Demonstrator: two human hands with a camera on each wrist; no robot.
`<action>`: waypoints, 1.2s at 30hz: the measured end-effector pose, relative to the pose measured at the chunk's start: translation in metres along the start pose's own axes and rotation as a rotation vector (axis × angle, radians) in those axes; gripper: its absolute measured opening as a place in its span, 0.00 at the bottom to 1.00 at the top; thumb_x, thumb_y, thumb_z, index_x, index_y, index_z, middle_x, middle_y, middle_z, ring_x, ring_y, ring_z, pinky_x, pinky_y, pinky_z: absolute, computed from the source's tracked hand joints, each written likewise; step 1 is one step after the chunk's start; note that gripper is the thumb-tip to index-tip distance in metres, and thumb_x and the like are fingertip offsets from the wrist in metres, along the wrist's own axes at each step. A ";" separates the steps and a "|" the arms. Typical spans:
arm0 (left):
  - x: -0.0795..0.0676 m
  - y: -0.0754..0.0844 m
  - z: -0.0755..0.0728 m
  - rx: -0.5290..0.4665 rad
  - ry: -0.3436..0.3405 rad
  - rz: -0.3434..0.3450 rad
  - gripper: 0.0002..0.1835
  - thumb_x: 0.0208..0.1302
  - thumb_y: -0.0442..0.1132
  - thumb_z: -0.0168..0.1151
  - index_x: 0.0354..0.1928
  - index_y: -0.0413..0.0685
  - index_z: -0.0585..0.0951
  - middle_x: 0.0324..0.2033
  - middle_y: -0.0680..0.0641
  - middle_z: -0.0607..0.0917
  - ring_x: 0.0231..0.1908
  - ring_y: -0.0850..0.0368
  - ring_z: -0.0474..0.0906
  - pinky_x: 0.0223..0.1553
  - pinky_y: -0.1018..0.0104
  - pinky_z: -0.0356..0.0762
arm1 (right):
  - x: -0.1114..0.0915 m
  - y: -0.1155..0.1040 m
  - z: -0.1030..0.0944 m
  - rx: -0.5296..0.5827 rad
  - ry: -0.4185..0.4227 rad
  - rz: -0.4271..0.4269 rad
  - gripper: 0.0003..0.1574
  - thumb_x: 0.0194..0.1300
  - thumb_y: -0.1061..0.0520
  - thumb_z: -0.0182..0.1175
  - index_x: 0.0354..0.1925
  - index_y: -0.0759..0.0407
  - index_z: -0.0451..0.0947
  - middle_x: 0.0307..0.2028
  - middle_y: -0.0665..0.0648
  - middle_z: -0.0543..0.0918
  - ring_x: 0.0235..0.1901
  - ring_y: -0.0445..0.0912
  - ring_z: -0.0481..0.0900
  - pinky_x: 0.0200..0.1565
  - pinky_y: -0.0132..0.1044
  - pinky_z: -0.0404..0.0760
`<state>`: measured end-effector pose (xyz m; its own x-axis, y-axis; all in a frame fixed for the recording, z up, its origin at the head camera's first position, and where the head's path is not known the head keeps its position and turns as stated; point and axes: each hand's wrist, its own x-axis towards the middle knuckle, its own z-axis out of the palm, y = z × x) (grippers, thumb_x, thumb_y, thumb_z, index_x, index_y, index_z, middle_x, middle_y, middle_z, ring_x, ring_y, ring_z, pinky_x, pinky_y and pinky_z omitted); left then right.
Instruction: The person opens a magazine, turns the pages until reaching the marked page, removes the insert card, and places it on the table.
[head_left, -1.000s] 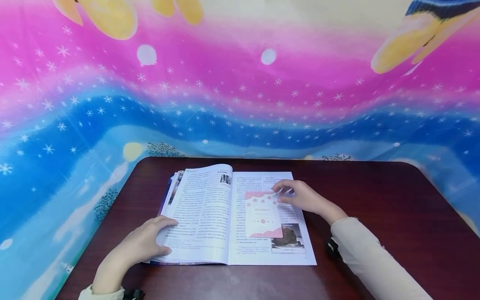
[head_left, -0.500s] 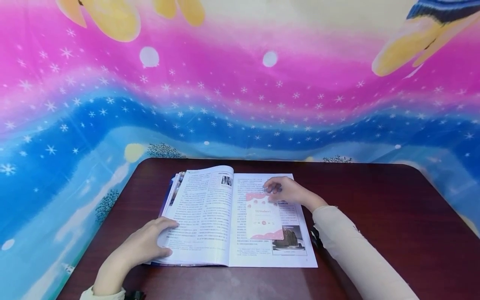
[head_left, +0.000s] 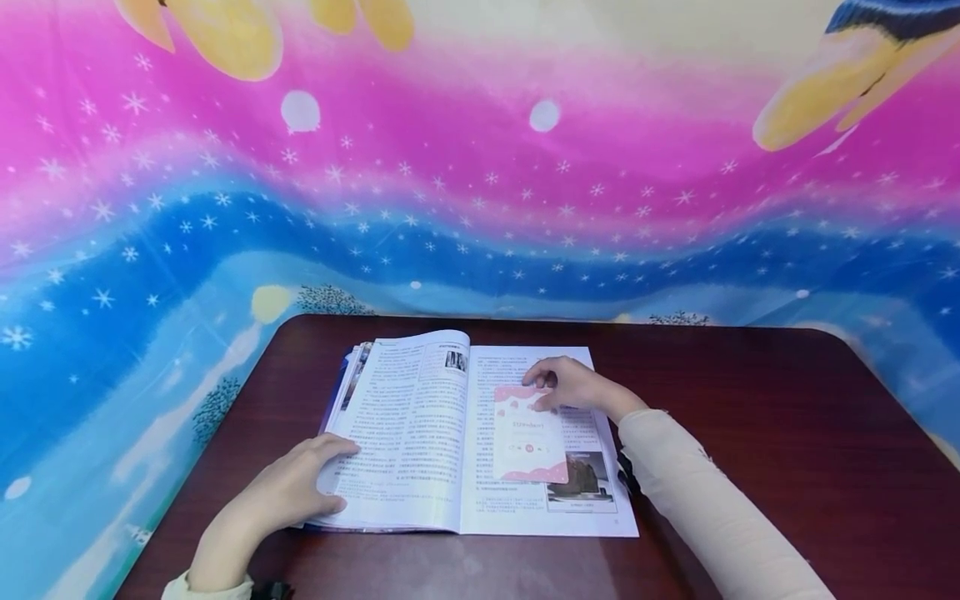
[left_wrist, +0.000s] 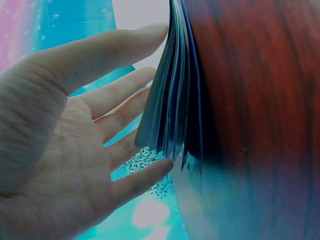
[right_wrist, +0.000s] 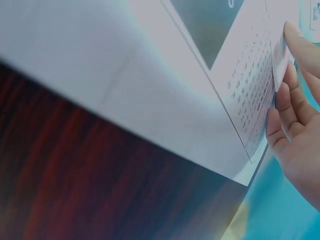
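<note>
A magazine (head_left: 405,433) lies spread on the table, its left pages bowed up near the spine. My left hand (head_left: 288,483) rests at the lower left edge, thumb and fingers spread. In the left wrist view, the thumb and fairly straight fingers of the left hand (left_wrist: 85,130) lie about the fanned page edges (left_wrist: 167,110). On the right page is a white card with pink wavy ends (head_left: 528,446). My right hand (head_left: 573,387) pinches its upper right part between thumb and fingers. The right wrist view shows the right hand (right_wrist: 300,120) at the card's edge (right_wrist: 280,65).
The dark red-brown table (head_left: 765,433) extends on both sides of the magazine. A colourful cloth backdrop (head_left: 480,167) with snowflakes hangs behind the table's far edge. A photo (head_left: 581,479) is printed low on the right page.
My right hand has moved left over the card's top, and its fingers have closed on it. The left hand and magazine have stayed in place.
</note>
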<state>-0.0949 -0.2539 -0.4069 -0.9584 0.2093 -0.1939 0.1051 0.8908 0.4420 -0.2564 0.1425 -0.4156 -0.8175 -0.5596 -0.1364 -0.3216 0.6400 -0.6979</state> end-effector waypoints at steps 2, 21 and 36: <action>0.000 0.000 0.000 0.000 0.002 0.006 0.36 0.45 0.40 0.81 0.60 0.47 0.79 0.61 0.41 0.76 0.62 0.38 0.69 0.53 0.40 0.73 | -0.001 0.000 -0.002 0.005 0.008 0.003 0.19 0.57 0.64 0.72 0.48 0.62 0.83 0.35 0.54 0.78 0.34 0.46 0.70 0.39 0.38 0.72; -0.002 0.005 0.001 0.018 0.012 0.007 0.35 0.46 0.38 0.80 0.60 0.45 0.79 0.60 0.41 0.76 0.61 0.40 0.71 0.52 0.41 0.74 | -0.029 0.032 -0.037 0.074 0.122 0.014 0.16 0.67 0.65 0.62 0.53 0.66 0.82 0.44 0.60 0.84 0.37 0.48 0.76 0.40 0.40 0.78; -0.002 0.006 0.000 0.013 0.013 0.016 0.34 0.46 0.38 0.80 0.59 0.45 0.79 0.60 0.41 0.77 0.60 0.40 0.71 0.51 0.41 0.75 | -0.084 0.076 -0.079 0.024 0.172 0.130 0.14 0.72 0.63 0.57 0.52 0.63 0.84 0.47 0.62 0.85 0.41 0.52 0.76 0.42 0.42 0.75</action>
<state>-0.0920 -0.2489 -0.4038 -0.9600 0.2183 -0.1753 0.1238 0.8925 0.4338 -0.2499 0.2801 -0.4020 -0.9216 -0.3735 -0.1057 -0.1982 0.6869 -0.6992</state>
